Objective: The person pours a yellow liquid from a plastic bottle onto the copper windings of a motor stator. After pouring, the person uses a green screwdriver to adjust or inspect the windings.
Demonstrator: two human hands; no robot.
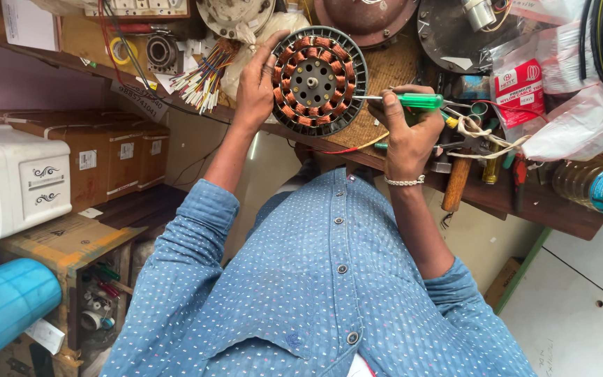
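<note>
A round fan stator (pixel 317 80) with copper windings and a dark slotted rim rests on the wooden bench (pixel 392 66). My left hand (pixel 258 82) grips its left edge, fingers curled over the rim. My right hand (pixel 407 126) holds a green-handled screwdriver (pixel 413 100) level, its thin metal shaft pointing left and touching the stator's right rim. A bead bracelet sits on my right wrist.
A bundle of coloured wires (pixel 200 80) lies left of the stator. Motor covers (pixel 368 15), pliers, hand tools (pixel 486 150) and plastic bags (pixel 574 98) crowd the bench's right. A bottle (pixel 598 185), cardboard boxes (pixel 106 157) and a white appliance (pixel 15 178) stand nearby.
</note>
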